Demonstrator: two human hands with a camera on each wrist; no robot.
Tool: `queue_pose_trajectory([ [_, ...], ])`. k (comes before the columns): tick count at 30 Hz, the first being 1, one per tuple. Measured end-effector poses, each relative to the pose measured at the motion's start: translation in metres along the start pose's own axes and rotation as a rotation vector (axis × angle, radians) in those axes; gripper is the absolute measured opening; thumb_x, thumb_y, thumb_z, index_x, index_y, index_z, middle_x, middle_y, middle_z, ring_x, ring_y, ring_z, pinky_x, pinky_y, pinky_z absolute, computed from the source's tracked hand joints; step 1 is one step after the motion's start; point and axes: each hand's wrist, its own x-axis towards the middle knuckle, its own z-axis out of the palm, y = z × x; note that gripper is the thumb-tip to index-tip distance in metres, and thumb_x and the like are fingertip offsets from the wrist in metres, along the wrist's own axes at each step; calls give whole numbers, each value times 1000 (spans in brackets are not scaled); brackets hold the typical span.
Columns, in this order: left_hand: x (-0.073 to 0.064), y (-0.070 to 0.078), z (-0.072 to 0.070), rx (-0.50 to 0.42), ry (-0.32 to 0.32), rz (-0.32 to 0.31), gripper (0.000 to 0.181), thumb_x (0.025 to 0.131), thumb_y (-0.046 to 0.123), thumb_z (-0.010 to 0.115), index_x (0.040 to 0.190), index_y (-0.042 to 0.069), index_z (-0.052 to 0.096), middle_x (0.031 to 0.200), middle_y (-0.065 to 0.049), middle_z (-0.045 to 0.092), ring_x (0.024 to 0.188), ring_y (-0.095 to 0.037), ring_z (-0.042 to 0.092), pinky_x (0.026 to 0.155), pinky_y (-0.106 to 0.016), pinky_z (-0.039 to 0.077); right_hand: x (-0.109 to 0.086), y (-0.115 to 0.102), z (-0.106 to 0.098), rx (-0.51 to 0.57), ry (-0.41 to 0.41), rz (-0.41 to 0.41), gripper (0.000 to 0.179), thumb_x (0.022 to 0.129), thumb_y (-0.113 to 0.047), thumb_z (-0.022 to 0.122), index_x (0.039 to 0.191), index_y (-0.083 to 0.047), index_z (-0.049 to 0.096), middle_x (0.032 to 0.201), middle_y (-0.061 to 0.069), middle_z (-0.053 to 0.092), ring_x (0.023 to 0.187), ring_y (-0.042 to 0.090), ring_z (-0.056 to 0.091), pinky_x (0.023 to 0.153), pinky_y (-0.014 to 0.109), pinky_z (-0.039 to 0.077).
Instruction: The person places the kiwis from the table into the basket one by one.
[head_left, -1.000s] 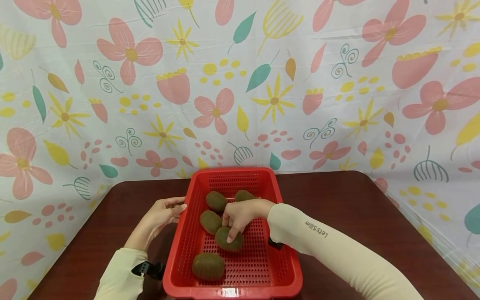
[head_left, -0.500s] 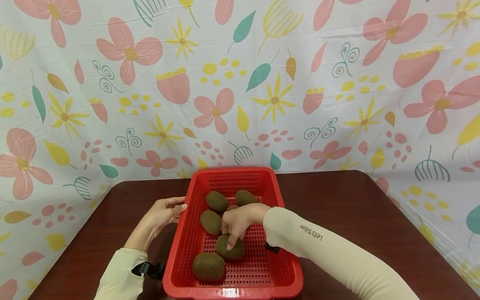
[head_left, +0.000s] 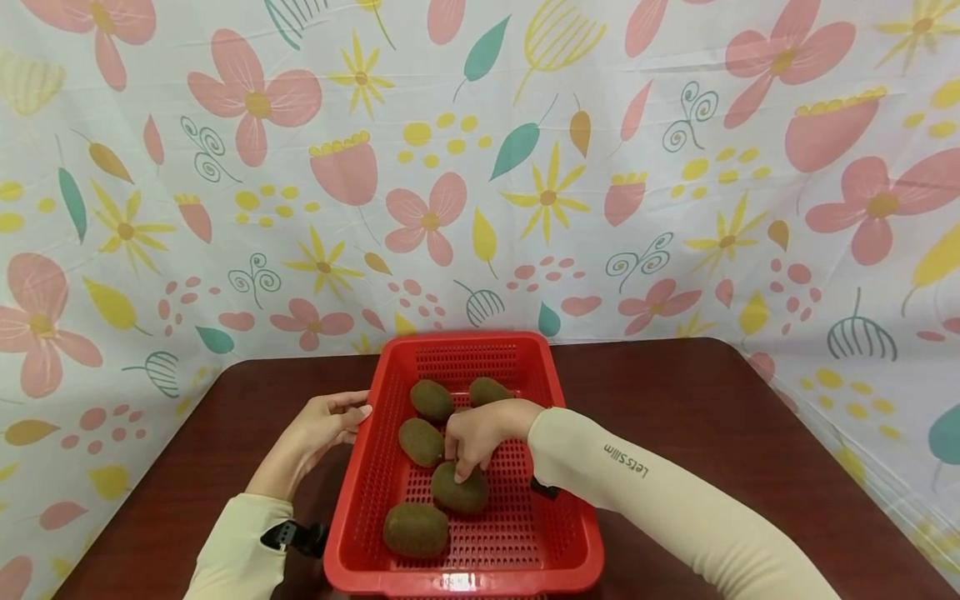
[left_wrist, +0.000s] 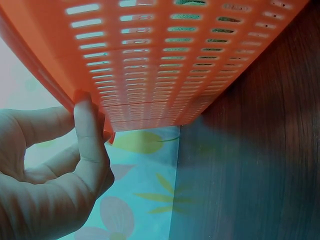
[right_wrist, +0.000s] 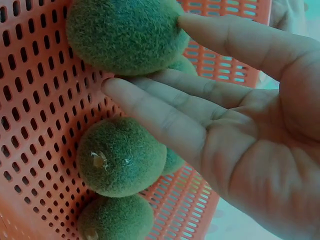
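My right hand (head_left: pixel 480 433) reaches into a red perforated plastic basket (head_left: pixel 592 550), its thumb and fingers on either side of a brown fuzzy kiwi (head_left: pixel 460 490). In the right wrist view the thumb tip touches the end of this kiwi (right_wrist: pixel 125 35), and the long fingers (right_wrist: pixel 160 117) stretch beneath it, near the holed basket wall. My left hand (head_left: pixel 322 429) pinches the basket's left rim. Thumb and fingers meet across that rim in the left wrist view, where the hand (left_wrist: pixel 60 175) is at the lower left.
More kiwis lie around the right hand: a front-left one (head_left: pixel 416 530), a middle-left one (head_left: pixel 421 442) and two at the back, a left one (head_left: pixel 431 401) and a right one (head_left: pixel 489 390). The dark wooden table (head_left: pixel 660 400) meets a flower-print cloth (head_left: pixel 600 167) behind.
The right hand and its kiwi have shifted slightly toward the front of the basket, then a little back. The left hand keeps its place on the rim.
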Motion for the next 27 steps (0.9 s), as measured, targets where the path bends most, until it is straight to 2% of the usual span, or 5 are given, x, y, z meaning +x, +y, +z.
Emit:
queue_pose_trajectory([
  [11, -1, 1, 1, 35, 12, -6, 46, 97, 12, 58, 139, -4, 47, 100, -11, 69, 82, -21, 67, 76, -36, 56, -11, -3, -7, -5, 8, -19, 40, 89, -17, 70, 126, -4, 62, 116, 5, 67, 87, 7, 65, 75, 23, 54],
  [19, -2, 2, 6, 73, 30, 28, 45, 98, 12, 55, 138, -6, 46, 97, -13, 66, 74, -19, 65, 72, -34, 56, -21, -4, -15, -68, 15, -101, 38, 91, -19, 67, 127, -6, 62, 116, 2, 67, 104, 6, 60, 85, 22, 49],
  [23, -5, 4, 10, 126, 46, 62, 44, 99, 9, 52, 137, -10, 45, 100, -16, 66, 71, -18, 65, 70, -35, 57, -27, -2, -18, -63, 40, -138, 38, 92, -18, 65, 127, -4, 61, 116, 3, 67, 102, 5, 60, 83, 22, 48],
  [27, -8, 7, 13, 205, 77, 76, 42, 100, 9, 51, 136, -11, 46, 103, -19, 65, 71, -19, 65, 68, -35, 56, -33, 0, -22, -34, 108, -171, 33, 93, -17, 64, 123, -4, 63, 109, 1, 68, 97, 6, 62, 81, 22, 49],
])
